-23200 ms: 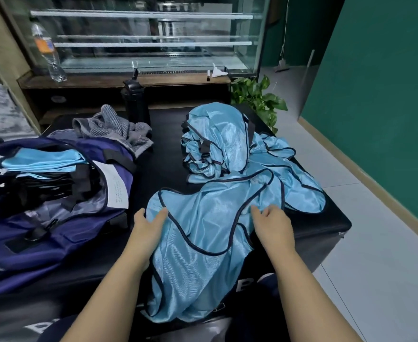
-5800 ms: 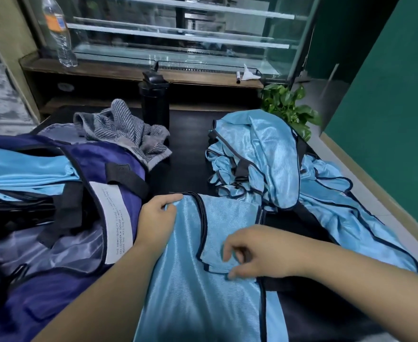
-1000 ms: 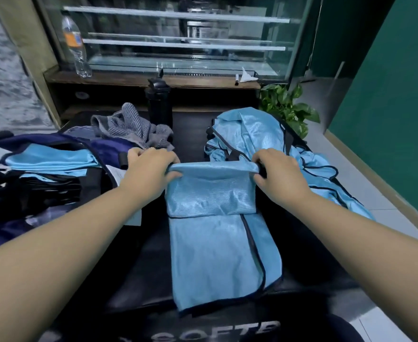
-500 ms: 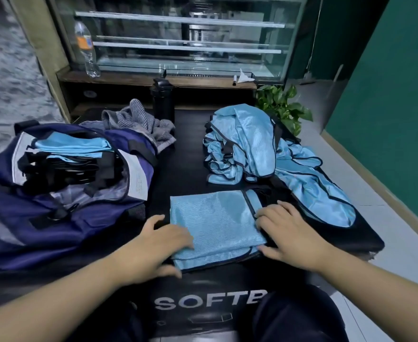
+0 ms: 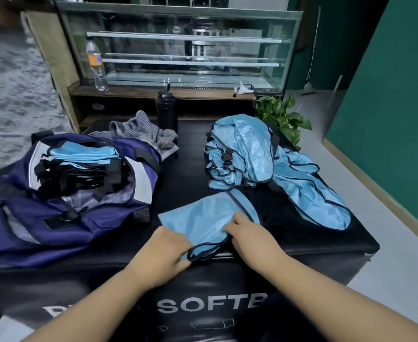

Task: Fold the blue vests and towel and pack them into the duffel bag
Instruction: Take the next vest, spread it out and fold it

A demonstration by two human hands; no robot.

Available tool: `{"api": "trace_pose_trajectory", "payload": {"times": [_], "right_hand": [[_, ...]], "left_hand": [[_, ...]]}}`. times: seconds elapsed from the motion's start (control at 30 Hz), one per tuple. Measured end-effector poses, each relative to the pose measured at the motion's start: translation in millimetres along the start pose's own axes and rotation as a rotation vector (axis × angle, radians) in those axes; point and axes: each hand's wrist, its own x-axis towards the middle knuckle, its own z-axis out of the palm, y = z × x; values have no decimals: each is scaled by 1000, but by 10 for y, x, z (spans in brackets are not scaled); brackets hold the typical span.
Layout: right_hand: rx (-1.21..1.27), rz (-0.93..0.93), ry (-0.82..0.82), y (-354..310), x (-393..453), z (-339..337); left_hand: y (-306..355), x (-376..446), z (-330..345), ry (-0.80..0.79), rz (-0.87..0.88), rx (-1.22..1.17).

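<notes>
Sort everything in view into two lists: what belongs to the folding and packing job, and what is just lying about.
Belongs to the job:
folded vest
left hand
right hand
unfolded vest pile
duffel bag
grey towel

Just lying about:
black flask
water bottle
potted plant
marker

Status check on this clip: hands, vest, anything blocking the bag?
Both hands, left and right, grip the folded vest at its near edge. Bag open to the left, vests already inside. Nothing between.

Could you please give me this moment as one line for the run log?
stage: picking up folded vest | left hand: grips near edge | right hand: grips near edge | duffel bag: open, left
</notes>
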Motion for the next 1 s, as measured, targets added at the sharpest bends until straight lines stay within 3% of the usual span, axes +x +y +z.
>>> {"api": "trace_pose_trajectory", "payload": {"times": [0.17,0.33,0.43,0.53,0.63,0.77,0.87,1.0], "right_hand": [[118,-2,-158,50,-55,83],[68,-185,-87,308,-260,138],[90,-215,-54,423,-313,283],[311,-112,129,430,-257,442],[402,32,268,347,-143,472],[565,227,140,277,-7,275],[707,347,103,248,81,235],[705,422,133,168,103,229]], "left_hand": [[512,150,50,-106,-124,-283],[569,119,29,-178,-216,-501],[330,-48,-16,-244,-188,-398],[7,-289,49,-330,-221,-231],[-138,-391,86,-198,-269,-454],[-169,-248,83,68,-466,-738],[-172,-101,71,135,-565,-839],[-177,23,100,198,-748,-929]]}}
